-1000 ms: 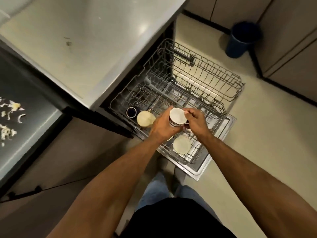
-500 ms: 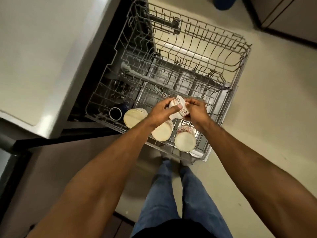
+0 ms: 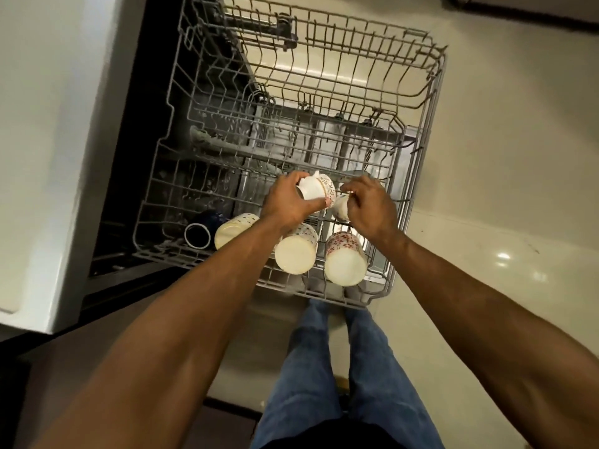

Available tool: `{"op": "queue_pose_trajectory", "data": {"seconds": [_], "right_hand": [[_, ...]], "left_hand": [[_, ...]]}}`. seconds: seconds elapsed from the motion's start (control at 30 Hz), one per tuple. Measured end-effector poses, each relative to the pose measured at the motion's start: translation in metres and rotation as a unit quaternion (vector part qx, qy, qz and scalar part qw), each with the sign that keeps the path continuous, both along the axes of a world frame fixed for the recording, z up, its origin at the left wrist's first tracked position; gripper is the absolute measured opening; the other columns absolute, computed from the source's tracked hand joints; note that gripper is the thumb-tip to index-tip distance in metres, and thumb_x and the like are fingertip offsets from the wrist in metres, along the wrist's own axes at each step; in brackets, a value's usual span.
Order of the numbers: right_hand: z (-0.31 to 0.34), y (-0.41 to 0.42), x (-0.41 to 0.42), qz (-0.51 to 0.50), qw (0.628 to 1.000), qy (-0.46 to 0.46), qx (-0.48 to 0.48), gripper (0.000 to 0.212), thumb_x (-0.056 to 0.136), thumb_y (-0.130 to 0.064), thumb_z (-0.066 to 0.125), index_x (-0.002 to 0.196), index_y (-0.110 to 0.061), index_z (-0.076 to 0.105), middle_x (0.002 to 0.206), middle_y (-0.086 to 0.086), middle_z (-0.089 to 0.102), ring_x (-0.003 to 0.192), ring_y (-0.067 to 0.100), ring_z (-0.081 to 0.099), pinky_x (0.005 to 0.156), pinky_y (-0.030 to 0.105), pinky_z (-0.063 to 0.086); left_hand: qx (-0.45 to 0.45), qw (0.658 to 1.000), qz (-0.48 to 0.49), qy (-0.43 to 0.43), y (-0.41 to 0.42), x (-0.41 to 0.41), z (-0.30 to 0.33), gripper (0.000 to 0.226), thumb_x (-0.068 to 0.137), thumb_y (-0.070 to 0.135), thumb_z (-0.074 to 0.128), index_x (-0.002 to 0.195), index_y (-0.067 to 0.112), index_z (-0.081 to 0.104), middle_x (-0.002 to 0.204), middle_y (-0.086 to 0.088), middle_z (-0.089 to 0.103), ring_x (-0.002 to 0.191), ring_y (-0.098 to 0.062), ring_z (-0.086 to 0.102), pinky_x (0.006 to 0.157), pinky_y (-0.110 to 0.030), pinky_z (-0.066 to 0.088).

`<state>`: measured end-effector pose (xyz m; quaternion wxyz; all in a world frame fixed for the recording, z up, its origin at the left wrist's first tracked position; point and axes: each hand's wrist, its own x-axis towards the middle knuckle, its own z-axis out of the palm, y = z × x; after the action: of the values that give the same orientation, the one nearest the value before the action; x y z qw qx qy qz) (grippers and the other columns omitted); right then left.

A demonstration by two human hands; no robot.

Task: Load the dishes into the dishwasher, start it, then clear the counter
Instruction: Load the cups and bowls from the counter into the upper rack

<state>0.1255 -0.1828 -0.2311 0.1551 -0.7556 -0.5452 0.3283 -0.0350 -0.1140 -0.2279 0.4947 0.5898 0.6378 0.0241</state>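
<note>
My left hand (image 3: 287, 202) gripped a white patterned cup (image 3: 316, 188) over the front of the upper rack (image 3: 418, 176); my right hand (image 3: 369, 207) pinched a second cup (image 3: 341, 207) touching it. I judged they could knock together and chip, or tip between the wires.

A home kitchen: a built-in dishwasher stands open under a pale worktop (image 3: 48, 124), its grey wire rack (image 3: 418, 176) pulled out over a glossy cream floor (image 3: 505, 189). Patterned mugs (image 3: 345, 262) lie along the rack's near edge, and a dark cabinet base crosses the far right corner.
</note>
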Motion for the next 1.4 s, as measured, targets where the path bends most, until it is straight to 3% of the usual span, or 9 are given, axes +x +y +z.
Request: {"op": "queue_pose_trajectory", "data": {"seconds": [0.1,0.23,0.53,0.67,0.9,1.1,1.23,1.4], "right_hand": [[-0.008,-0.004,0.004,0.071,0.995,-0.041,-0.063,0.043,0.094,-0.021,0.056,0.137,-0.013,0.053,0.143,0.008,0.046,0.133,0.027,0.039,0.106,0.042,0.039],[-0.017,-0.008,0.003,0.097,0.986,-0.056,-0.125,0.056,0.094,-0.027,0.059,0.146,-0.016,0.039,0.153,0.009,0.034,0.139,0.028,0.032,0.107,0.042,0.038],[-0.031,-0.008,0.0,0.066,0.988,-0.054,-0.127,0.062,0.092,-0.025,0.061,0.148,-0.018,0.034,0.145,0.006,0.041,0.132,0.027,0.04,0.1,0.041,0.045],[-0.03,-0.007,0.0,0.059,0.988,-0.056,-0.133,0.063,0.093,-0.024,0.06,0.149,-0.018,0.033,0.147,0.006,0.04,0.132,0.026,0.041,0.101,0.04,0.044],[-0.031,-0.006,-0.001,0.052,0.989,-0.05,-0.132,0.064,0.093,-0.024,0.061,0.15,-0.019,0.032,0.146,0.004,0.04,0.129,0.027,0.044,0.099,0.04,0.045],[-0.03,-0.008,-0.001,0.05,0.989,-0.05,-0.13,0.064,0.093,-0.023,0.06,0.15,-0.018,0.032,0.147,0.004,0.039,0.128,0.027,0.046,0.096,0.039,0.047],[-0.03,-0.008,0.0,0.047,0.99,-0.052,-0.125,0.063,0.093,-0.022,0.061,0.15,-0.017,0.033,0.145,0.004,0.041,0.126,0.027,0.048,0.094,0.037,0.047],[-0.031,-0.008,0.0,0.047,0.991,-0.052,-0.118,0.062,0.092,-0.022,0.063,0.148,-0.016,0.036,0.142,0.003,0.044,0.123,0.027,0.051,0.093,0.036,0.047]], "left_hand": [[0.029,0.994,-0.067,0.086,0.006,0.005,-0.002,0.073,0.069,0.036,0.085,0.132,0.025,0.051,0.128,-0.002,0.049,0.112,-0.022,0.052,0.091,-0.036,0.049],[0.032,0.977,-0.137,0.162,0.007,0.012,-0.011,0.079,0.074,0.038,0.081,0.141,0.024,0.043,0.134,-0.007,0.04,0.125,-0.029,0.042,0.1,-0.043,0.043],[0.128,0.937,-0.247,0.21,-0.001,0.017,-0.014,0.076,0.077,0.047,0.076,0.139,0.024,0.04,0.13,-0.006,0.038,0.119,-0.024,0.043,0.089,-0.034,0.045],[0.192,0.876,-0.37,0.244,0.003,0.008,-0.014,0.077,0.079,0.042,0.075,0.144,0.028,0.035,0.133,-0.006,0.037,0.121,-0.024,0.039,0.098,-0.039,0.04],[0.271,0.76,-0.517,0.284,0.014,-0.006,-0.014,0.072,0.083,0.033,0.071,0.145,0.032,0.034,0.138,-0.003,0.036,0.118,-0.024,0.038,0.094,-0.036,0.038],[0.255,0.743,-0.548,0.286,0.017,0.004,-0.022,0.075,0.081,0.033,0.074,0.145,0.031,0.035,0.139,-0.003,0.036,0.12,-0.024,0.038,0.097,-0.038,0.037],[0.243,0.745,-0.548,0.293,0.015,0.011,-0.028,0.076,0.084,0.044,0.069,0.147,0.025,0.031,0.139,-0.007,0.035,0.122,-0.027,0.039,0.099,-0.04,0.037],[0.22,0.757,-0.535,0.304,0.012,0.013,-0.029,0.072,0.089,0.037,0.062,0.149,0.021,0.027,0.141,-0.011,0.03,0.123,-0.029,0.039,0.098,-0.041,0.039]]}}
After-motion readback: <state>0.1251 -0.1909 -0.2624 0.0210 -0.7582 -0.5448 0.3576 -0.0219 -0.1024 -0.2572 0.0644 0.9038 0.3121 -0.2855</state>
